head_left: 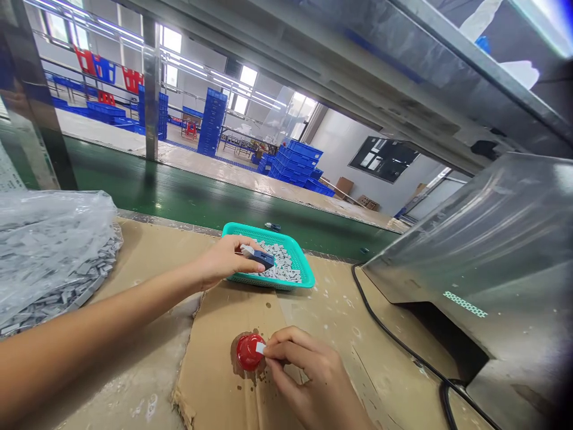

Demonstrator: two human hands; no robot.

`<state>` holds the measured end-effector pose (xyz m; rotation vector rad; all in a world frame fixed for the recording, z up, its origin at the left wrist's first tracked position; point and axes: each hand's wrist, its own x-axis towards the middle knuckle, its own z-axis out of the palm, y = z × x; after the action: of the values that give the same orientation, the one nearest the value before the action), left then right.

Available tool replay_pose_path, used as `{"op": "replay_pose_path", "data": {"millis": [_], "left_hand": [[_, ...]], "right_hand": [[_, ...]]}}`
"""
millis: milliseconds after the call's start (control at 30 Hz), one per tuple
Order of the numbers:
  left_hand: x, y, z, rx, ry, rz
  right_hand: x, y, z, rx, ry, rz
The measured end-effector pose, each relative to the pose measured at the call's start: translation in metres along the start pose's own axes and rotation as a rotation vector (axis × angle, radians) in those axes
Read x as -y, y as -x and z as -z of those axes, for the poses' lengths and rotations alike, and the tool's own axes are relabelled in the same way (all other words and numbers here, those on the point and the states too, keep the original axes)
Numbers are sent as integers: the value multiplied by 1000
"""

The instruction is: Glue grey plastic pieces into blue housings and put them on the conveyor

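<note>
My left hand (pixel 226 261) grips a small dark blue block (pixel 262 259) with a pale end, holding it over a teal plastic basket (pixel 293 246). The basket is full of small grey pieces (pixel 280 266). Nearer to me, my right hand (pixel 304 370) pinches a small white piece (pixel 260 348) against a glossy red dome (pixel 246 352). That dome sits on brown cardboard (pixel 224 334), with a dark stain around its base. My fingers hide the dome's right side.
A clear plastic bag (pixel 49 251) of grey pieces lies at the left. Beyond the cardboard runs a green conveyor belt (pixel 179 203). A stainless steel machine housing (pixel 470 251) and a black cable (pixel 394 334) stand at the right. Blue crates (pixel 290 161) are stacked far behind.
</note>
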<state>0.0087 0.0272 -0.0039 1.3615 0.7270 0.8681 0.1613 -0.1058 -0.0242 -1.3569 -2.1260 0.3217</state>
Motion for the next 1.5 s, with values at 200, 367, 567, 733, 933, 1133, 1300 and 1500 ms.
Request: {"op": "replay_pose_path", "data": {"millis": [200,367,567,733,933,1133,1300,1500], "left_hand": [[-1,3,-5,30,50,42],[0,7,-11,87,-54,15],[0,12,-17,156,-125,8],[1,12,-18,173,-80,23],[-1,13,-20,129,19,17],[-2,7,-17,43,434,39],[-13,-6,7,-146,549,-37],[-12,-26,53,-407,596,-60]], "right_hand": [[9,-8,19,-65,-5,8],[7,-36,45,-243,-74,-58],[-10,-56,38,-257,-293,-163],[-13,-55,33,-238,-274,-168],[-12,-54,36,-163,-147,-68],[-6,-63,28,-117,-192,2],[-34,-94,34,-300,-285,-58],[-93,-117,30,-16,108,-150]]}}
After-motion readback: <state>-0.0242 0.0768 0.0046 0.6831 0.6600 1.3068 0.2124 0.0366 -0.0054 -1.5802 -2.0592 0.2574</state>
